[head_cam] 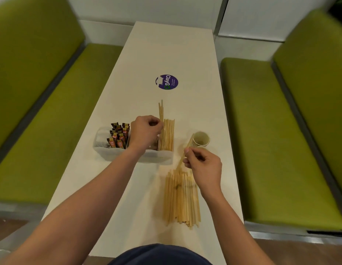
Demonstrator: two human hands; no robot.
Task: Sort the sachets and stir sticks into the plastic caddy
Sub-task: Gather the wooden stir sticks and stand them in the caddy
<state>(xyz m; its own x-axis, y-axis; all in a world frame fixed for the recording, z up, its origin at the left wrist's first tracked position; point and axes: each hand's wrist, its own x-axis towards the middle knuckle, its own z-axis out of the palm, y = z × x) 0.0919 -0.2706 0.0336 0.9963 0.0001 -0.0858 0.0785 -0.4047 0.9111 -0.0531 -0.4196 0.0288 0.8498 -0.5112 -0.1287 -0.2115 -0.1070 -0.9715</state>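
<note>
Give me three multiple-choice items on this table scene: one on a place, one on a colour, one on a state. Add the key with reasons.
1. Relative to the caddy, the loose pile of stir sticks lies:
A. inside it
B. on the table, nearer the person
C. on its far side

2. The round sticker is:
A. purple
B. red
C. yellow

3. The right hand:
A. lies flat on the table
B. pinches a stir stick
C. is an empty fist

Key:
1 B, the pile lies on the tabletop on the person's side of the caddy.
2 A, it has a purple ground with white lettering.
3 B, thumb and fingertips close on one raised stick.
</note>
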